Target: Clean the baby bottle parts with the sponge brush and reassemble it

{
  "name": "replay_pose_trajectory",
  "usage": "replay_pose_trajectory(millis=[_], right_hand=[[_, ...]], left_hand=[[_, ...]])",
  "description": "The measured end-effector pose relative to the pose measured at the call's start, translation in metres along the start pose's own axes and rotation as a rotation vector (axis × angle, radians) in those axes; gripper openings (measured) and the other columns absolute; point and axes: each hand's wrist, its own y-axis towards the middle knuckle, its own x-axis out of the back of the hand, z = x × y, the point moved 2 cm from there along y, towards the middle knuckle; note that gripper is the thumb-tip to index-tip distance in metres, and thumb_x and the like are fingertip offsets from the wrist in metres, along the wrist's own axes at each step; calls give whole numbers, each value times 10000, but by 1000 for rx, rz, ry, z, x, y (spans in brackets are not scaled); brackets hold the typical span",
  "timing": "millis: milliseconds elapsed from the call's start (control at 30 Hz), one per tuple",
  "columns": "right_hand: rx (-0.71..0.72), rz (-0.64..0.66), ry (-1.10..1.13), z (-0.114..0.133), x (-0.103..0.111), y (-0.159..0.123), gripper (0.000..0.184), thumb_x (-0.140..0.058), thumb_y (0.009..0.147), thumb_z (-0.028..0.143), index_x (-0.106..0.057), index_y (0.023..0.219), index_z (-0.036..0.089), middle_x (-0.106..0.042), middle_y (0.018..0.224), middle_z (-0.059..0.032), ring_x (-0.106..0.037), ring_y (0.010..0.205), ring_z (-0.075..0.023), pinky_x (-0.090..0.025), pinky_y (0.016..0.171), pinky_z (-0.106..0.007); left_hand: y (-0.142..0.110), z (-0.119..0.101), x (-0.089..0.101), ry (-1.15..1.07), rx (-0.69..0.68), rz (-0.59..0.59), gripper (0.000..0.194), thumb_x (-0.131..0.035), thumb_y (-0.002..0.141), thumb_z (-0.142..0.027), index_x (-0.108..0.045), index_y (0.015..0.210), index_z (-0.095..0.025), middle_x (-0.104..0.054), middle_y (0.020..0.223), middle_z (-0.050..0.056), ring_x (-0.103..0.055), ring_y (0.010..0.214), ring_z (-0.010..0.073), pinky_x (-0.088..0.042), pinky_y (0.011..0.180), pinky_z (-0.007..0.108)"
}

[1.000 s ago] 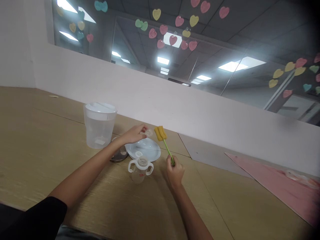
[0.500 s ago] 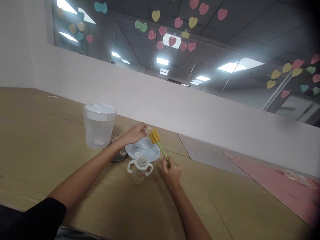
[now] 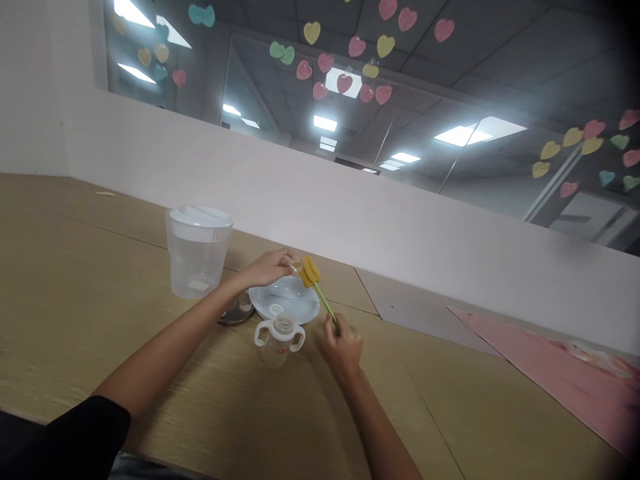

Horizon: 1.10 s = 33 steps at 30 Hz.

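Note:
My left hand [image 3: 274,266] pinches a small clear bottle part, round like a nipple or cap [image 3: 297,266], over the far side of a white bowl [image 3: 260,311]. Against that part rests the yellow sponge head of a bottle brush [image 3: 310,272]. Its green handle is gripped in my right hand [image 3: 343,341], to the right of the bowl. A clear baby bottle [image 3: 276,348] with two white side handles stands upright and uncapped in front of the bowl. A small white ring [image 3: 275,310] shows at the bowl's near edge.
A lidded clear plastic pitcher [image 3: 199,260] holding water stands on the left. Beside the bowl, partly behind my left forearm, is a dark round dish or lid [image 3: 237,313]. A pink sheet [image 3: 555,367] lies at the right. A white wall [image 3: 280,187] borders the table.
The small clear part in my left hand has tilted and dropped slightly against the sponge. My right hand and the brush stay almost where they were.

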Motion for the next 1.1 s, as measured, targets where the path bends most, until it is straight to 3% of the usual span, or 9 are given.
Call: replay_pose_trajectory(millis=[233, 367, 500, 700, 1100], right_hand=[[-8, 9, 11, 0, 2, 1, 394, -369, 920, 336, -615, 665, 164, -492, 418, 23, -414, 379, -82, -240, 435, -204], [-73, 29, 41, 0, 3, 1, 396, -361, 929, 344, -620, 694, 157, -495, 425, 24, -428, 386, -81, -258, 446, -196], [-40, 92, 47, 2, 2, 1, 425, -338, 926, 358, -611, 663, 166, -482, 419, 25, -408, 381, -83, -235, 438, -202], [-221, 94, 78, -5, 6, 3, 486, -279, 941, 422, -612, 714, 150, -482, 437, 20, -409, 389, -92, -259, 448, -199], [-152, 136, 127, -2, 4, 3, 488, -272, 943, 429, -609, 724, 150, -509, 454, 6, -439, 403, -98, -270, 465, -203]], left_hand=[[-1, -4, 1, 24, 22, 0, 364, -545, 707, -302, -544, 1047, -173, -676, 971, 53, -623, 970, 212, -495, 798, 294], [-1, -3, 2, 7, 67, 8, 397, -541, 701, -292, -532, 1077, -165, -676, 939, 58, -643, 901, 210, -500, 786, 307], [0, 0, 3, -3, 56, 3, 394, -539, 693, -291, -530, 1066, -165, -674, 924, 55, -648, 855, 204, -505, 759, 305], [-2, 0, 3, 44, 54, -11, 370, -526, 704, -303, -536, 1047, -164, -666, 959, 65, -650, 822, 199, -502, 729, 300], [-3, -3, 3, 121, 78, 77, 406, -534, 676, -327, -541, 1050, -168, -670, 968, 52, -637, 855, 207, -482, 722, 286]])
